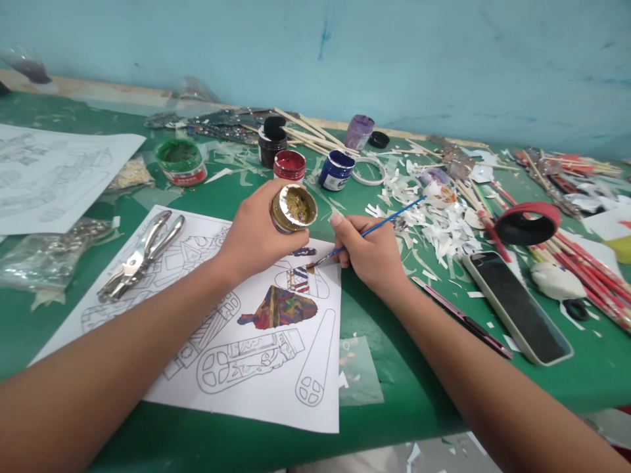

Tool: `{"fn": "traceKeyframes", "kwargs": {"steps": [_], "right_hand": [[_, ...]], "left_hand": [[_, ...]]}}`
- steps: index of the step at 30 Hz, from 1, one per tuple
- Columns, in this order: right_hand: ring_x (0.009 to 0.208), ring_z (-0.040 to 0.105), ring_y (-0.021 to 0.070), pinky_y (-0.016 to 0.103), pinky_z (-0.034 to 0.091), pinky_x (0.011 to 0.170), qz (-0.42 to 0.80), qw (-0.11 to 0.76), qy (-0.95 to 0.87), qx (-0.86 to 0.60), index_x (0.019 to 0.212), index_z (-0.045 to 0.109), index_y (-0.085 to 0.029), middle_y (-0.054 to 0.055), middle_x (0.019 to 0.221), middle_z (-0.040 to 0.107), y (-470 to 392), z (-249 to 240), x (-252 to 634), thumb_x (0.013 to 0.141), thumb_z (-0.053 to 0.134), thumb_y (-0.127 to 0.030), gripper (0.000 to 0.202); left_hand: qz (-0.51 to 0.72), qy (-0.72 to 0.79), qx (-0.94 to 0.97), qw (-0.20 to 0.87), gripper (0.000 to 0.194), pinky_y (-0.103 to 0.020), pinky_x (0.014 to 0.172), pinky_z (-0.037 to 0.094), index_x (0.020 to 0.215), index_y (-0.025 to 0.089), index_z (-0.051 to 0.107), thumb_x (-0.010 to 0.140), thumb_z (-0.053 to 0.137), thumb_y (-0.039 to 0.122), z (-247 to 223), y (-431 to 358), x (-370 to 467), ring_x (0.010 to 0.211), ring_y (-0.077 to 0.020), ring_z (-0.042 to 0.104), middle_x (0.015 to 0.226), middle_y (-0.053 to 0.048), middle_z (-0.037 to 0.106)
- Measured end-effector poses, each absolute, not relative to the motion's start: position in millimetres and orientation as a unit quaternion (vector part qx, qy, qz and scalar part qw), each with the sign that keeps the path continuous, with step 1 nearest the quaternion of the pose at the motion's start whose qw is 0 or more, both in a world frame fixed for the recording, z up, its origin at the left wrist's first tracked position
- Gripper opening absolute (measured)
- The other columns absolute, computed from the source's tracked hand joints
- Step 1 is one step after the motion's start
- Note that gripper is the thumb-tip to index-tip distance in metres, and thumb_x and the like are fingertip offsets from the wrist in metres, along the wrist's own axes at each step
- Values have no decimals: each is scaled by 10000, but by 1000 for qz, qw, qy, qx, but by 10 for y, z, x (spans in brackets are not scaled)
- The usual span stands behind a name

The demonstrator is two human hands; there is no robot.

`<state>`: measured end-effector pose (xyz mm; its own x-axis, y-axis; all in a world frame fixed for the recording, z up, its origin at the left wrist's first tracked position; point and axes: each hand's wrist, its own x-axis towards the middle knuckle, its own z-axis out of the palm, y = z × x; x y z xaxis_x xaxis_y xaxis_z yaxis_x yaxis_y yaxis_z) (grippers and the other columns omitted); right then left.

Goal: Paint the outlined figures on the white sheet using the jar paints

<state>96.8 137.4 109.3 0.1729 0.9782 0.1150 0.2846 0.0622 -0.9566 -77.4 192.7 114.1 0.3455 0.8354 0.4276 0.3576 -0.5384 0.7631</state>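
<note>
My left hand (256, 230) is wrapped round a small paint jar (294, 207) of gold-brown paint, tilted so its mouth faces me. In my right hand (369, 253) is a thin blue paintbrush (393, 215), pinched near its bristles. The brush tip touches a small partly coloured shape on the sheet of line drawings (320, 420). Just below it, a larger drawn shape (280, 309) is painted in red, blue, green and gold. A silver hole punch (138, 259) rests on the sheet's left part.
Behind my hands stand jars of green (181, 161), red (289, 165) and blue paint (336, 169). White paper scraps (434, 226) litter the right side. A phone (517, 309), a pink cutter knife (461, 317) and a tape roll (527, 223) lie there. Another printed sheet (59, 177) is at left.
</note>
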Motion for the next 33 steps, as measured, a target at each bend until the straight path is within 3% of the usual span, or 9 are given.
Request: {"fn": "traceKeyframes", "kwargs": {"steps": [33], "right_hand": [[319,395,60,207,317,371,352,484,-543,-589,463,501,-203,-55,346,443,1361,1108,962,868,600,-388,456]], "left_hand": [[418,385,773,281,430,-388,873,544,1050,208,628,631,725,189,1151,1928,-777,939,-251,664,1036,-41,699]]}}
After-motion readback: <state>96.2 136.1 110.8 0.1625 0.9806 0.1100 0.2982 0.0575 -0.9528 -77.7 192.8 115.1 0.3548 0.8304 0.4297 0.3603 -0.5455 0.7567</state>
